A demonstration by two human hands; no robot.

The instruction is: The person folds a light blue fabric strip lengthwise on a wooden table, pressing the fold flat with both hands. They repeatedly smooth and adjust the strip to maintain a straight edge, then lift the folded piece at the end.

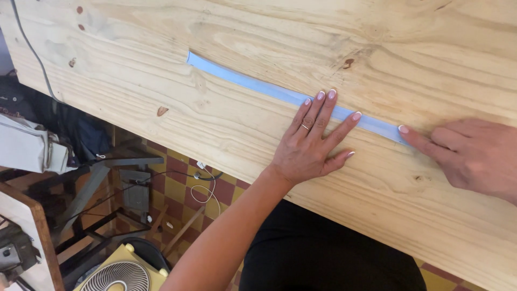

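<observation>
A long, narrow strip of light blue fabric [253,84] lies flat and diagonal across a pale pine tabletop [134,86]. My left hand [315,141] lies palm down with fingers spread, its fingertips pressing on the strip near its right part. My right hand [471,153] comes in from the right edge with fingers curled and the index fingertip pressing the strip's right end. The strip's left end lies free near the middle of the board.
Below the table's front edge are a red and yellow checkered floor [177,188], a white cable [207,194], a dark metal frame [97,183] and a yellow fan [116,275]. A grey bag [29,148] hangs at the left. A grey cord [32,51] crosses the table's left corner.
</observation>
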